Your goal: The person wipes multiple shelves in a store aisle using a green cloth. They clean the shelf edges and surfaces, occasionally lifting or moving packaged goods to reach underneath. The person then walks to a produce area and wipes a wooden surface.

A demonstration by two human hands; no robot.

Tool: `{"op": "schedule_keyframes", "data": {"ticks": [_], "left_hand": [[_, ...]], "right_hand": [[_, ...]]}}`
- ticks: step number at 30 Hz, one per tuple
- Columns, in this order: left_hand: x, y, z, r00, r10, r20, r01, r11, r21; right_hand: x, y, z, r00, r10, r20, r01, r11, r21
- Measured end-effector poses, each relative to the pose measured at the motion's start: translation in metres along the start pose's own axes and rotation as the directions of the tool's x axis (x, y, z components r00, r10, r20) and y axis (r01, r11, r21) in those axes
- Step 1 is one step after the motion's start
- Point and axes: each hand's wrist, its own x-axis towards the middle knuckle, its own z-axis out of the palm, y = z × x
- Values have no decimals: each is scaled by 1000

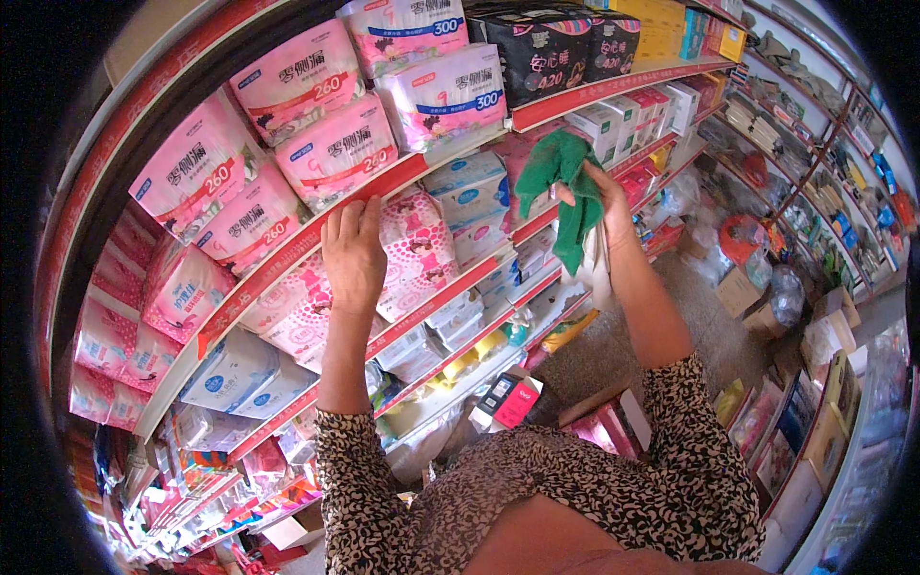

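Note:
My right hand [605, 194] is closed around a bunched green cloth [571, 187], held in front of the shelves. A whitish strip of material [596, 269] hangs below that hand; whether it is part of the same bundle is unclear. My left hand [353, 251] lies against the red front strip [410, 172] of a shelf, fingertips on the strip and thumb hidden. Just above it stand pink packs of sanitary pads [338, 144], stacked two high. Behind and beside its wrist, on the shelf below, are pink-dotted packs [417, 251].
Black packs [546, 57] stand farther right on the upper shelf. Below are blue-white packs [467, 187] and small boxes [632, 115]. An open carton [507, 399] lies low near my body. Cardboard boxes [740, 291] and bagged goods sit on the floor [596, 359] at right, before another shelving unit [812, 144].

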Motion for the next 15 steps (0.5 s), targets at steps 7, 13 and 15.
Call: {"op": "schedule_keyframes", "data": {"ticks": [7,13,15], "left_hand": [[-10,59,-26,984,-157,85,176,928,-328],[-22,115,-26,805,-107,583,537,-286,-793],[-37,129,-11,787,-110,606,564,-267,-781]], "right_hand": [[-26,8,24,996,79,-31,-79,997,-15],[-53,40,63,965,209,-162,-260,852,-454],[-56,68,49,999,8,-33,-30,629,-777]]}}
